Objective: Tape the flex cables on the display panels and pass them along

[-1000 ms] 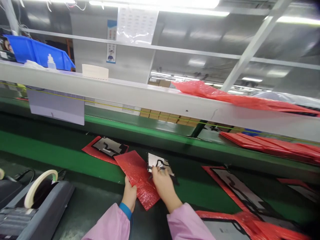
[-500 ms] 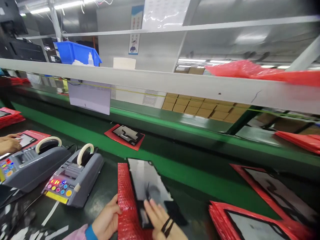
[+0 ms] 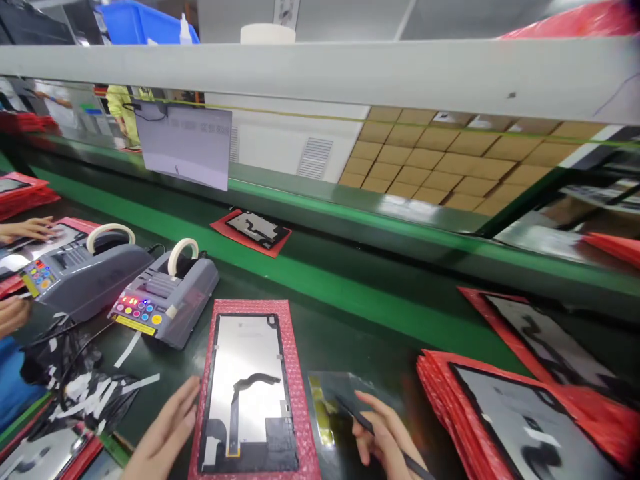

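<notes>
Lying on its red bubble sheet [image 3: 250, 307] just right of your left hand [image 3: 165, 430], whose fingers are spread and empty, the display panel [image 3: 247, 390] looks thin, stiff and fragile: lift it by the edges. Your right hand [image 3: 387, 437], further right, has its fingers closed around a dark stylus [image 3: 356, 415].
</notes>
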The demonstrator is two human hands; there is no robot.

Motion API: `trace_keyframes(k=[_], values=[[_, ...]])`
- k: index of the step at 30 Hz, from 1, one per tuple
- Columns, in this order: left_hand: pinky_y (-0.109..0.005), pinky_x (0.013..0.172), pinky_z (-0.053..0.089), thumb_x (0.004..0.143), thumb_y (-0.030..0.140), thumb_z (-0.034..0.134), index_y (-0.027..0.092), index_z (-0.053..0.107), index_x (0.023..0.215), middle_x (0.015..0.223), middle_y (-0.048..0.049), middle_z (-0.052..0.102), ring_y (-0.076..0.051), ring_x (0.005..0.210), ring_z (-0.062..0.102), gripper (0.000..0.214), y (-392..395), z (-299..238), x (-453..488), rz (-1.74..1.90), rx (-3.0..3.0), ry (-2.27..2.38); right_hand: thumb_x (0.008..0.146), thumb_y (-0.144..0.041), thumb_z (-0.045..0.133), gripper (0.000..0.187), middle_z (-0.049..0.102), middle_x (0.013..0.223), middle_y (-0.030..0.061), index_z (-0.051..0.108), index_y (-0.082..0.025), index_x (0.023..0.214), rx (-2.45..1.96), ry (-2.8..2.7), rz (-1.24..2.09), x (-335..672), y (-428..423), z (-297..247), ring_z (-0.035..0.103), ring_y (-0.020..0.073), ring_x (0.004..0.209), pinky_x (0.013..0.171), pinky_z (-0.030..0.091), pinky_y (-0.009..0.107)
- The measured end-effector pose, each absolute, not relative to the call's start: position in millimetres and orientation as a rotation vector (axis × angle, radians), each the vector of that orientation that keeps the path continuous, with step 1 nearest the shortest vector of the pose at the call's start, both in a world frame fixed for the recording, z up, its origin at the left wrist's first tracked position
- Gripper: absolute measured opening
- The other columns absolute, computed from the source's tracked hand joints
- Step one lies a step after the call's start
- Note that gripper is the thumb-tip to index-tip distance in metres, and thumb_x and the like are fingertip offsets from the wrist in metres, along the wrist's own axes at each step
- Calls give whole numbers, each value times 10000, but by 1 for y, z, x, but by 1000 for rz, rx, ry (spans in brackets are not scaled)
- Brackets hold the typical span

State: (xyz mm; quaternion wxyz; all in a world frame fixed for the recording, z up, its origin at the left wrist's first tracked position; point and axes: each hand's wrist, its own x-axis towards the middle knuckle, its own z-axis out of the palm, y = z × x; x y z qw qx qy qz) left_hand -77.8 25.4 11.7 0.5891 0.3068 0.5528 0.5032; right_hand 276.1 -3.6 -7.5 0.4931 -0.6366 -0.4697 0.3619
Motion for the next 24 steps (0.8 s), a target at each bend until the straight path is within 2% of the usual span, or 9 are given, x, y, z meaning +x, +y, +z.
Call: trace_keyframes(k=[3,7,8,10,13,16,19,22,24], values=[[-497,1123,459,719,686,766,207,697,1213,1356,-135,670,-390,1357,522,692,39,27,-121,1162,624,1247,784,-717,656,514,702,651,38,660,-209,864,-1590,-905,973,289,-2,-17,599,168,448,462,507,297],[-452,818,612,615,827,733,135,741,1051,1096,-183,773,-374,943,728,818,69,51,-167,1037,534,1156,797,-612,709,403,628,588,-17,616,-223,745,-1682,-989,932,286,-8,-26,540,130,435,464,452,263],[-417,745,613,626,826,730,123,745,1008,994,-171,790,-329,824,733,801,75,55,-172,1006,539,1151,802,-597,708,385,616,584,-24,608,-229,747,-1705,-1004,925,285,-9,-27,540,133,444,455,440,257],[-331,629,575,771,806,628,111,740,917,786,-109,778,-224,641,687,719,82,59,-174,988,578,1139,810,-576,702,352,614,599,-29,603,-239,776,-1734,-1031,923,285,-12,-26,548,142,475,446,428,249],[-246,552,495,893,724,551,140,712,835,573,-9,674,-130,502,575,609,86,61,-169,1005,667,1100,817,-542,700,313,616,618,-31,607,-247,771,-1752,-1089,897,285,-12,-22,544,143,504,452,411,245],[-232,515,463,827,579,739,175,696,824,500,37,610,-110,436,491,407,86,63,-167,1013,699,1113,813,-539,695,317,614,609,-31,613,-247,721,-1747,-1152,888,284,-9,-15,507,132,478,451,389,252],[-217,534,454,957,402,590,181,678,734,502,42,603,-99,441,486,325,82,66,-165,1061,750,1144,801,-563,684,355,615,584,-25,609,-244,665,-1765,-1184,863,280,-4,-7,446,114,423,425,371,255],[-263,577,501,968,453,548,185,690,615,526,-17,643,-167,531,574,466,69,64,-153,1073,991,1205,775,-586,697,383,624,556,-11,608,-243,630,-1761,-1175,830,278,-2,-3,451,116,415,421,378,254],[-339,706,559,911,502,636,198,769,670,702,-91,751,-270,709,681,409,57,57,-139,1025,1248,1262,768,-600,700,393,638,555,0,611,-242,631,-1748,-1143,836,279,-4,-3,466,121,422,414,371,251]])
